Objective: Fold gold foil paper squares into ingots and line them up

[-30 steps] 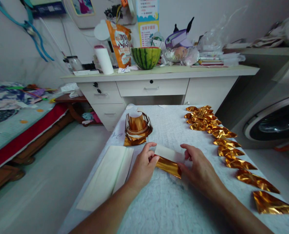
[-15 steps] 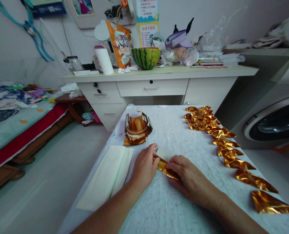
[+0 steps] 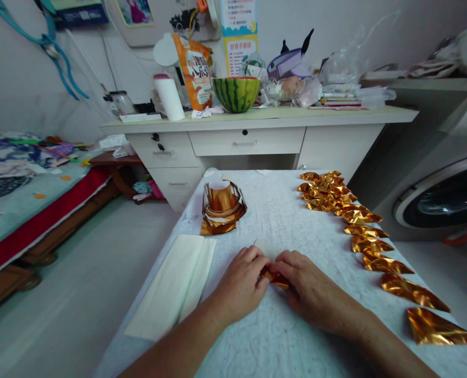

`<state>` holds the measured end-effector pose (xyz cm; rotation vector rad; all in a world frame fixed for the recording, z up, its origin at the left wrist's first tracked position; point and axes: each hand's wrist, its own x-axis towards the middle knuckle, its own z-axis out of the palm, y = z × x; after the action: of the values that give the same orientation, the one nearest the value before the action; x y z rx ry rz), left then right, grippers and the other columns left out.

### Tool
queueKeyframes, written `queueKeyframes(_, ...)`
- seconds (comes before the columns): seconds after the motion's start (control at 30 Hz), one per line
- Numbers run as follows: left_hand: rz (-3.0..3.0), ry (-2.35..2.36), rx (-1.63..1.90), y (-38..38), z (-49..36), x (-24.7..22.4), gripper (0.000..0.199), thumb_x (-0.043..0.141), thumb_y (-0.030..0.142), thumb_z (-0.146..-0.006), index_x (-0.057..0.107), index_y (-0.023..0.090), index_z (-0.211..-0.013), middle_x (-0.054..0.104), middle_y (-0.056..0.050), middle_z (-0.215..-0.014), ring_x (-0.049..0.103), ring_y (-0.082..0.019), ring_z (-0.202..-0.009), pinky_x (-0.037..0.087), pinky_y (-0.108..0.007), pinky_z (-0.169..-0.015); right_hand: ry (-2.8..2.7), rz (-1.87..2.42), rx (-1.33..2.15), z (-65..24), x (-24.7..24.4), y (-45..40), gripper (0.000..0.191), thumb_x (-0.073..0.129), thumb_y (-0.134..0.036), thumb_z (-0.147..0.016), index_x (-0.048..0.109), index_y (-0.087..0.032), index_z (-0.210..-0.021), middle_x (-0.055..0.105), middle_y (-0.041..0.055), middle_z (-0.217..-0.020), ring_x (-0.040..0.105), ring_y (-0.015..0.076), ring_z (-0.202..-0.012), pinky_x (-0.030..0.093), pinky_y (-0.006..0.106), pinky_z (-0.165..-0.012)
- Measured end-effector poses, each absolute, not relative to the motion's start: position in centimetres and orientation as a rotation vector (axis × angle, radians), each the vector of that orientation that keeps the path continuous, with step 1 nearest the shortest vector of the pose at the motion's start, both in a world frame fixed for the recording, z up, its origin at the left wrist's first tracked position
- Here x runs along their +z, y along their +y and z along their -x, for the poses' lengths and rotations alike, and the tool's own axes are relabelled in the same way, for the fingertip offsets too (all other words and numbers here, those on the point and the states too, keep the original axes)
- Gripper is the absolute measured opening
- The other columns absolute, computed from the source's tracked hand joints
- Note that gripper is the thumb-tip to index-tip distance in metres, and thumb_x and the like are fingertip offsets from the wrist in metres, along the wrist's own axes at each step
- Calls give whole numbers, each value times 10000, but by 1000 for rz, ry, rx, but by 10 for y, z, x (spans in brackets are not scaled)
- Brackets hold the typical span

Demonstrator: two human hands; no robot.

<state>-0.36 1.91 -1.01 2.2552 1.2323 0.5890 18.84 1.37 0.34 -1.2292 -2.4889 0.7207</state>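
My left hand [image 3: 246, 281] is closed on the left end of a piece of gold foil paper [image 3: 277, 279] at the middle of the table. From the other side, my right hand [image 3: 308, 289] grips the same foil, with thumb and fingers bent round it. Much of the foil is hidden under the fingers. Just beyond the hands a pale sheet [image 3: 265, 247] lies flat, partly covered. Folded gold foil pieces [image 3: 369, 244] run in a row along the right side. A stack of curled gold foil sheets [image 3: 222, 205] stands at the far left of the table.
Long cream paper sheets [image 3: 170, 286] lie along the left edge of the cloth-covered table [image 3: 257, 344]. Behind it is a white desk [image 3: 247, 142] bearing a halved watermelon [image 3: 236, 94] and an orange snack bag [image 3: 196, 73]. A washing machine [image 3: 434, 163] stands right, a bed [image 3: 52, 205] left.
My left hand has moved right, closer to my right hand, and its fingers have closed over the foil. Less of the foil shows between the hands now.
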Motion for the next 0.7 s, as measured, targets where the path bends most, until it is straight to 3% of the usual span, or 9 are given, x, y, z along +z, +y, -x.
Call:
queueKeyframes(0.37, -2145, 1279, 598, 16, -1, -9, 225, 754, 144, -687, 604, 205, -844, 552, -7, -974, 490, -210, -978, 405, -337, -865, -2402, 1210, 846, -200, 10, 19, 314, 511, 35, -671, 592, -185, -881, 567, 42, -919, 521, 189, -879, 411, 313, -771)
queueKeyframes(0.7, -2289, 1250, 585, 12, -6, -13, 54, 642, 164, -860, 645, 216, -846, 613, -3, -906, 531, -200, -935, 386, -340, -826, -2384, 1224, 764, -199, 7, 17, 230, 591, -47, -734, 560, -191, -911, 542, 59, -964, 504, 215, -918, 423, 342, -794)
